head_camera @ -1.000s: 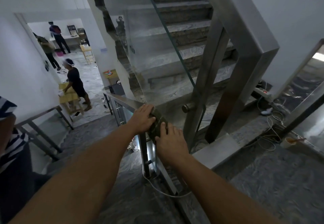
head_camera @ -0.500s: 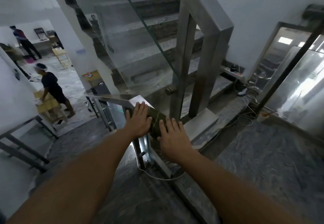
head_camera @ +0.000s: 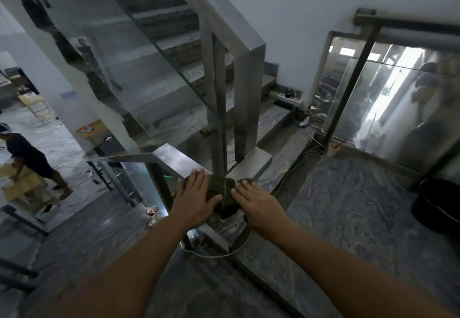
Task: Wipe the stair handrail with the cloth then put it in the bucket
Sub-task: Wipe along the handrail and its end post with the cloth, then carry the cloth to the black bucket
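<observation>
Marble landing [head_camera: 348,218], steel handrail [head_camera: 174,154], dark bucket [head_camera: 438,205].

View swung right — black bucket [head_camera: 438,205] now visible

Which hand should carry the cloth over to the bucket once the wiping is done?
Probably the right hand. Both hands press flat on the green cloth on the handrail, but the dark bucket stands on the floor to the person's right, so the left hand would have to cross over.
</observation>
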### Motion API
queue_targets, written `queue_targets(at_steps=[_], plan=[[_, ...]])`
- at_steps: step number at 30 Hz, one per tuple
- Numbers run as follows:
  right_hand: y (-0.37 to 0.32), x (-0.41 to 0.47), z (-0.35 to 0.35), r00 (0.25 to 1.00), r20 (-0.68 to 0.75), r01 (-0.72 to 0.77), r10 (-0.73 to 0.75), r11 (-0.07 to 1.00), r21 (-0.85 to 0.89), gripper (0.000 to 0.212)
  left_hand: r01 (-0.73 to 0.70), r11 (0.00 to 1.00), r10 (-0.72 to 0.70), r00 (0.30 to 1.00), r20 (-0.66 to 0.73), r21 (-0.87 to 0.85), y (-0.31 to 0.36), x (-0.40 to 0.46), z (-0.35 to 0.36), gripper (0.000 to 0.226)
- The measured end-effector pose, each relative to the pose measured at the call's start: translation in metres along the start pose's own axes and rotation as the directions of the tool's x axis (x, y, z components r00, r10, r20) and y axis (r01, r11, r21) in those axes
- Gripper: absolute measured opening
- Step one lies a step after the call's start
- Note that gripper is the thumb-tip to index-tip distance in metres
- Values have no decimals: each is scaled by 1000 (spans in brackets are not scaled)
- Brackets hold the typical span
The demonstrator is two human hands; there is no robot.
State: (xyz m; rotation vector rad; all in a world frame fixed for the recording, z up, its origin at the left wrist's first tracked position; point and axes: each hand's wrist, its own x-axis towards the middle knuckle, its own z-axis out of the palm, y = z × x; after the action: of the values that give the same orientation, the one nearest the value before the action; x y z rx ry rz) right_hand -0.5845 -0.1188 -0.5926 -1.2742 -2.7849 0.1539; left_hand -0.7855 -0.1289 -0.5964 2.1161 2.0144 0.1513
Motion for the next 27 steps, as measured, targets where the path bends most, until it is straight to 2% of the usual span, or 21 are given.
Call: queue_targets(at_steps=[2,3,7,12,16,20,27], plan=[[7,-7,-7,999,-21,-30,31,999,19,44,-36,999,36,999,-2,-23,13,-5,4,116],[10,-10,-11,998,-18,-54,55,998,35,41,-49,998,48,999,-9,-26,21,-7,5,115],[32,-32,-20,992,17,-129,128,988,79,36,-67,998,68,996,-63,21,62,-11,10,78],[71,-60,-23,951,9,-307,308,942,134,36,-189,978,198,974,-114,84,101,0,15,60],[106,-81,-37,913,8,-406,408,906,116,31,-336,941,338,939,-55,43,134,27,10,41],[144,-113,-65,853,3,-515,521,842,160,21,-319,946,322,944,72,-52,188,57,-1,28],[221,-177,-98,721,29,-677,692,695,240,13,-416,909,414,888,201,-34,297,116,-3,19]])
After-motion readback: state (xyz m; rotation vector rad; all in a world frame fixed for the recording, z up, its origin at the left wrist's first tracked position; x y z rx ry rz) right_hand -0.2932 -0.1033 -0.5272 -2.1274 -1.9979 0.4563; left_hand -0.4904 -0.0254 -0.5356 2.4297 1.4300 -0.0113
